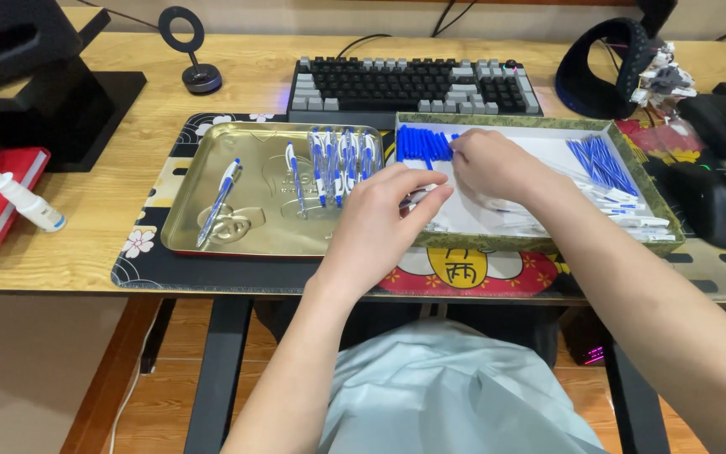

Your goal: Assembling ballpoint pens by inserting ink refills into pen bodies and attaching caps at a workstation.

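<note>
The left hand (380,220), at six o'clock of the scene, was closed on a white pen barrel (418,197) over the near edge of the shallow box (548,244). Just beyond, toward one o'clock, the right hand (491,164) had its fingers pinched together at the row of blue caps (423,143); what it gripped could not be told. Blue refills (602,164) lay at three o'clock. Finished pens (338,160) rested in the gold tray (245,244) at ten o'clock. Judged step: fitting a pen together; the next move would call for aligning cap with barrel.

Two hands (380,223); two trays (254,244); one keyboard (413,84); one mouse (712,202); one spray bottle (18,197).
</note>
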